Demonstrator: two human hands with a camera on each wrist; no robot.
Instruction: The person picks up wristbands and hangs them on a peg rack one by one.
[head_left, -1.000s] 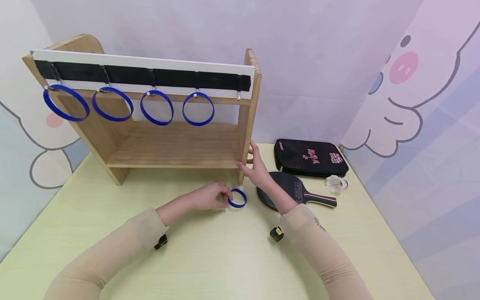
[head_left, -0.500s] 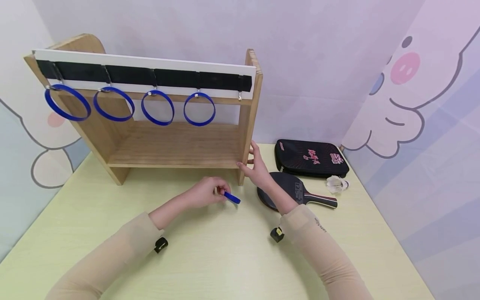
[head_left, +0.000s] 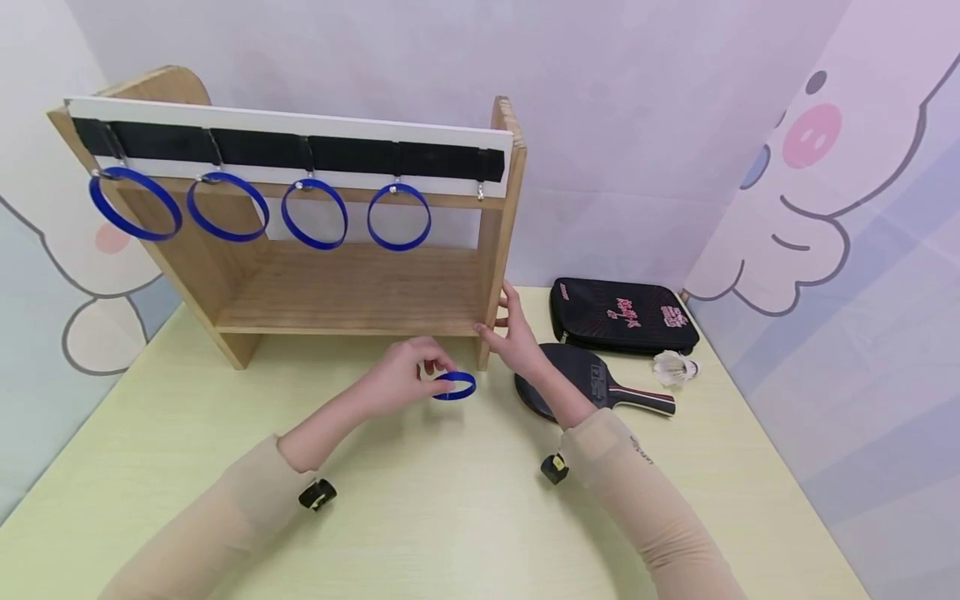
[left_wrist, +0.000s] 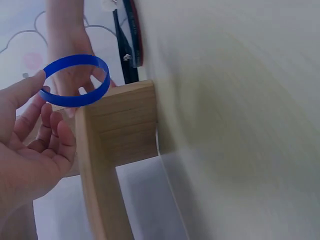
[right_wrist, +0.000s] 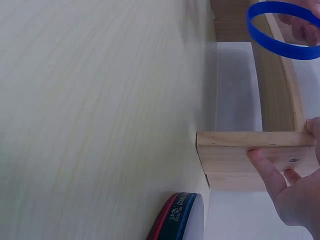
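Observation:
My left hand [head_left: 396,379] pinches a blue ring [left_wrist: 65,100] between thumb and index finger, just above the table in front of the shelf. The other fingers of that hand are loosely curled. At the shelf's right side panel [head_left: 501,250], my right hand [head_left: 516,342] holds the wooden shelf [head_left: 337,287], thumb at the front edge and fingers along the outer face. Several blue rings [head_left: 397,247] hang from hooks on the black strip [head_left: 352,157] across the shelf's top. The rightmost hook [head_left: 481,192] carries no ring.
Right of the shelf, a black table tennis bat [head_left: 562,379] lies partly beneath my right forearm. Behind it are a black zipped case [head_left: 622,317] and a shuttlecock [head_left: 672,367]. Walls stand behind and at both sides of the pale table [head_left: 465,517].
My left hand has picked the blue ring off the table, turned it and moved slightly left and toward the shelf. My right hand stays on the side panel.

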